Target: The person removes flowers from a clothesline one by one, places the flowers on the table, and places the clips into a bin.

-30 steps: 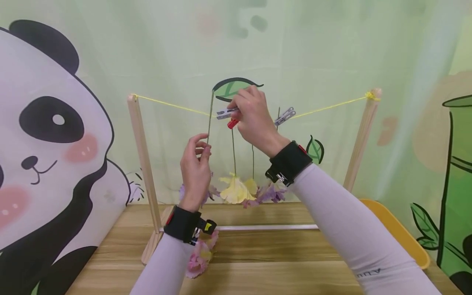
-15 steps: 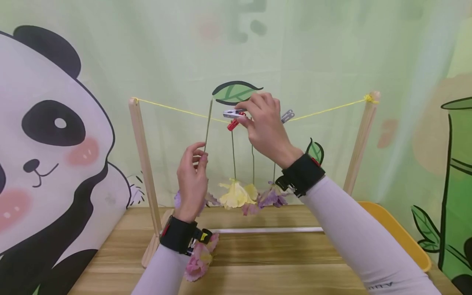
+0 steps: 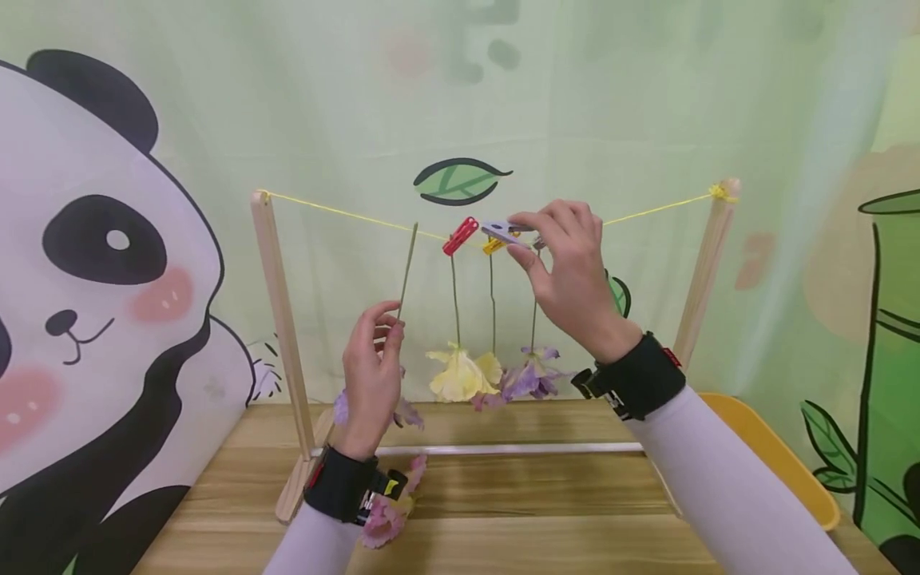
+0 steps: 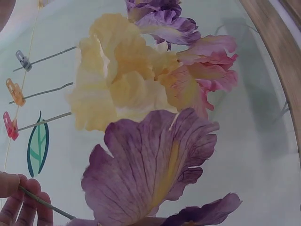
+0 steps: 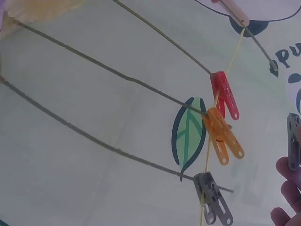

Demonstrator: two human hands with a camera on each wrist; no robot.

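My left hand [image 3: 372, 375] pinches the green stem [image 3: 408, 267] of a purple artificial flower [image 4: 150, 165], which hangs bloom down. The stem's top end stands close to the yellow string [image 3: 338, 212]. In my right hand [image 3: 575, 267] is a grey clothespin [image 3: 503, 231], held between thumb and fingers in front of the string. A red clothespin [image 5: 225, 94], an orange one [image 5: 223, 134] and another grey one [image 5: 211, 197] grip flower stems on the string. Below them hang a yellow flower [image 3: 460, 375], a pink one [image 4: 211, 75] and a second purple one [image 3: 532, 375].
Wooden posts [image 3: 283, 319] hold the string at both ends, with a white bar [image 3: 503, 450] low between them. A loose pink flower [image 3: 384, 519] lies on the wooden table [image 3: 517, 535], near the left forearm. At the right stands a yellow tray [image 3: 776, 455].
My right hand has moved right and down with the grey clothespin, uncovering the red one. Lower and slightly farther left, my left hand has brought the stem down with it.
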